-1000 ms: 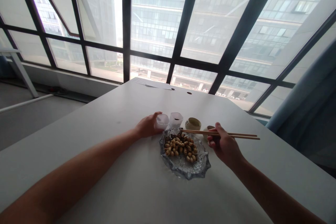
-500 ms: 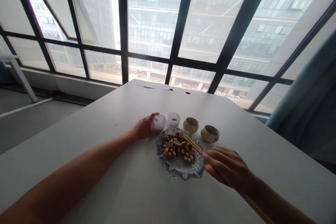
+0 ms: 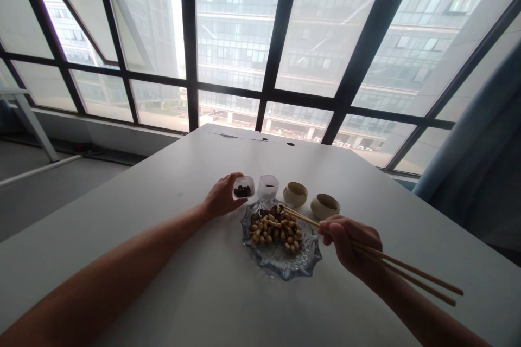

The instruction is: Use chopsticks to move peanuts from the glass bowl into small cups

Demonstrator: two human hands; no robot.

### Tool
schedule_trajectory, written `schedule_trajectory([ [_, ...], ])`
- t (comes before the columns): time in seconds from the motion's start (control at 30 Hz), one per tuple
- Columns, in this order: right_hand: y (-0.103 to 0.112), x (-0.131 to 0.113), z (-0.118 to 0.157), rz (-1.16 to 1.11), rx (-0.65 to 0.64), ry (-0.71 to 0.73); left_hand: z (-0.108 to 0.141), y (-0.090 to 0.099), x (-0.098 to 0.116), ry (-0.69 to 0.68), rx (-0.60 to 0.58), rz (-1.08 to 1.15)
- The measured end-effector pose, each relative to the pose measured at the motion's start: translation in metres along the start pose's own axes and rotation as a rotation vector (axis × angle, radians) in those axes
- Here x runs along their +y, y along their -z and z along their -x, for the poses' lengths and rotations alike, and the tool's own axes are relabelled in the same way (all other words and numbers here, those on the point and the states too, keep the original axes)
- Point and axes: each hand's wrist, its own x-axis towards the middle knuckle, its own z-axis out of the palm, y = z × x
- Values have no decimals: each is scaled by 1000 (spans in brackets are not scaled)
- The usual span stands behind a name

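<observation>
My left hand (image 3: pixel 224 195) is closed around a small clear plastic cup (image 3: pixel 249 184), tilted so that dark pieces (image 3: pixel 242 191) show inside it. Wooden chopsticks (image 3: pixel 303 217) are gripped in my right hand (image 3: pixel 350 241), their tips over the far side of a scalloped glass plate (image 3: pixel 280 270). Peanuts in their shells (image 3: pixel 271 222) are heaped on that plate, with some darker bits at the back of the heap. Whether the tips pinch anything is too small to tell. Beside the held cup stands a second clear cup (image 3: pixel 268 186) with a little dark content.
Two small beige ceramic cups, a left one (image 3: pixel 295 194) and a right one (image 3: pixel 325 206), stand behind the plate. Papers (image 3: pixel 236 132) lie at the far end of the white table (image 3: pixel 183 287). Tall windows rise behind, and a blue curtain (image 3: pixel 472 157) hangs at right.
My left hand has tipped the clear cup toward me, bringing its dark pieces into view. My right hand has turned, and the chopsticks' rear ends have swung up to the right.
</observation>
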Motion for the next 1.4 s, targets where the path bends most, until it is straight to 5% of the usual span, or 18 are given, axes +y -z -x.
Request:
schedule_trajectory([
  [0.23, -3, 7, 6, -77, 18, -183, -10, 22, -11, 271, -251, 17],
  [0.4, -6, 19, 2, -248, 234, -499, -35, 35, -2, 236, -278, -13],
  [0.57, -4, 38, -1, -396, 427, -775, -66, 13, 39, 64, -384, -124],
  [0.7, -2, 54, 3, -485, 507, -879, -80, -12, 58, 65, -475, -170],
  [0.97, -1, 58, 2, -526, 585, -913, -76, -18, 54, -275, -263, -237],
  [1.23, -6, 50, -14, -427, 577, -817, -72, -9, 54, -302, -242, -232],
  [1.4, -29, 55, -40, -395, 434, -740, -72, -6, 59, -288, -282, -187],
])
